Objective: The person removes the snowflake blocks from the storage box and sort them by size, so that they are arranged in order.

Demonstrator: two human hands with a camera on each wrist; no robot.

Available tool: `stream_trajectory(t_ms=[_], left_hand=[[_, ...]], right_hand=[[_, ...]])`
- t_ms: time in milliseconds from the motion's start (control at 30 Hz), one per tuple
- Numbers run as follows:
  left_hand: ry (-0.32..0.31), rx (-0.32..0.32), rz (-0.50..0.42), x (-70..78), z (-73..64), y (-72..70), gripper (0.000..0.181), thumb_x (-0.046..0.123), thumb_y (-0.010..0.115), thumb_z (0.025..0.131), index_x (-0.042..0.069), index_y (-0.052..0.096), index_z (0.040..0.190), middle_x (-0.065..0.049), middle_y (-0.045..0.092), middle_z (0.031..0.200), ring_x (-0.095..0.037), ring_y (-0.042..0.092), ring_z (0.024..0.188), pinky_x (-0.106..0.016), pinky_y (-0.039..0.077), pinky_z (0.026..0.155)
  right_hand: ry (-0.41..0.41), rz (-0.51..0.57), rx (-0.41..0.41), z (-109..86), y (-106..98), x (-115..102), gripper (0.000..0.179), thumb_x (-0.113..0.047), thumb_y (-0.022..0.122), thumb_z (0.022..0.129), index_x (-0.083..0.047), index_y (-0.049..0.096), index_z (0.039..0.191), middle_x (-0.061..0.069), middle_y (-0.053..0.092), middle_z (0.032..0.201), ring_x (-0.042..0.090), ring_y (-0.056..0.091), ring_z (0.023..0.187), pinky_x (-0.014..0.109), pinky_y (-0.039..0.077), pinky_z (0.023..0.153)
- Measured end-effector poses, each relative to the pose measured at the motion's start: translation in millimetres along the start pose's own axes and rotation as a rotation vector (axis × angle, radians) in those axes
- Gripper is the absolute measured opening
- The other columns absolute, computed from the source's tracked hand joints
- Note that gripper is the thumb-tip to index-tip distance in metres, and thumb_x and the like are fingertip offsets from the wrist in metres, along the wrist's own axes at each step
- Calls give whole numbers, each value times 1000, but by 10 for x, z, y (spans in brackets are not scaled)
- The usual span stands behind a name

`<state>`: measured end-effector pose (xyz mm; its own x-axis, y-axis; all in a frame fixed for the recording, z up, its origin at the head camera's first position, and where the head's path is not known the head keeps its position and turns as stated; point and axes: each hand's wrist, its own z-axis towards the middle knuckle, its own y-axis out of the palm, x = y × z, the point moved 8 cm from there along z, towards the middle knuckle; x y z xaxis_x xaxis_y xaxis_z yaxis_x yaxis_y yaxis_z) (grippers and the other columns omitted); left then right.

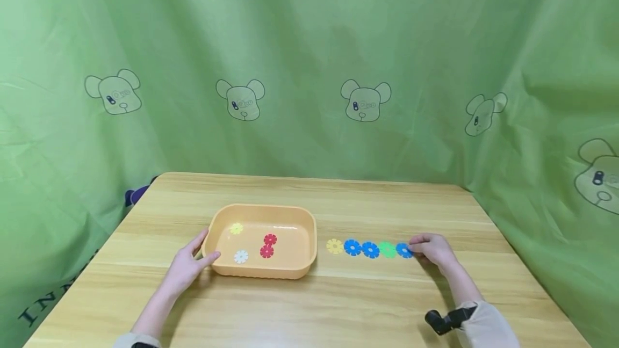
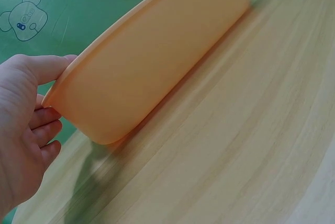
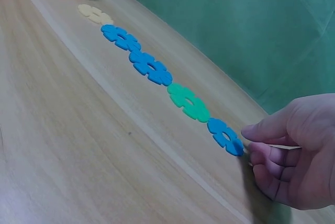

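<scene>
My left hand (image 1: 185, 268) holds the left end of an orange plastic basin (image 1: 263, 272), thumb over the rim and the other fingers outside and below it. On the table to the basin's right, several flower-shaped snowflake discs form a row: a yellow disc (image 1: 330, 246), two blue discs, a green disc (image 3: 180, 94) and a blue disc (image 3: 218, 130) at the right end. At that last one is my right hand (image 1: 437, 252), its thumb and curled fingertips pinching the outer edge. Inside the basin lie a yellow disc (image 1: 236, 224), a white disc (image 1: 237, 256) and two red discs (image 1: 263, 255).
The wooden table (image 1: 300, 316) carries the basin and the row. A green curtain (image 1: 300, 144) with printed bear heads hangs behind and at both sides. Something purple (image 1: 137, 195) shows past the table's left back corner. A black strap device (image 1: 450, 320) sits on the right wrist.
</scene>
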<state>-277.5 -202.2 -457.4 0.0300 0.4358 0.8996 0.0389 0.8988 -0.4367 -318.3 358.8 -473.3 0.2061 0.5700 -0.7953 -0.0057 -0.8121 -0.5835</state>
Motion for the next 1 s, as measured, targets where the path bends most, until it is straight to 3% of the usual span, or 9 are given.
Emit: stream_trajectory(t_ms=[200,400,633,833,1000], left_hand=[[3,3,0,-12,-2,1,76,23,64,88,-2,21,145,-22,19,149,-43,20,134,-52,18,109],[5,6,-5,-20,4,-2,77,24,65,88,-2,22,145,-23,19,149,-43,19,134,-51,17,109],[9,21,-2,-23,11,-12,77,24,66,87,-1,23,145,-22,20,149,-44,20,133,-52,18,109],[10,29,2,-26,14,-17,76,23,66,86,-1,24,145,-23,22,148,-45,22,132,-52,19,109],[8,29,5,-28,20,-19,77,23,67,86,-1,24,145,-23,22,148,-44,22,132,-52,20,109]], right_hand=[[-17,27,-7,-12,6,-104,35,-10,64,85,15,56,108,6,62,82,15,58,72,27,51,63],[-81,13,-34,4,75,-405,39,-14,62,87,13,54,114,10,62,90,18,58,76,29,52,65],[-118,112,-108,20,299,-839,41,-13,59,90,14,49,119,13,61,99,32,56,96,44,50,85],[-159,150,-137,42,511,-1222,39,-14,59,90,11,52,118,10,63,96,31,57,94,46,49,85],[-192,171,-164,48,715,-1514,36,-15,61,89,9,54,115,9,63,95,25,57,88,40,52,80]])
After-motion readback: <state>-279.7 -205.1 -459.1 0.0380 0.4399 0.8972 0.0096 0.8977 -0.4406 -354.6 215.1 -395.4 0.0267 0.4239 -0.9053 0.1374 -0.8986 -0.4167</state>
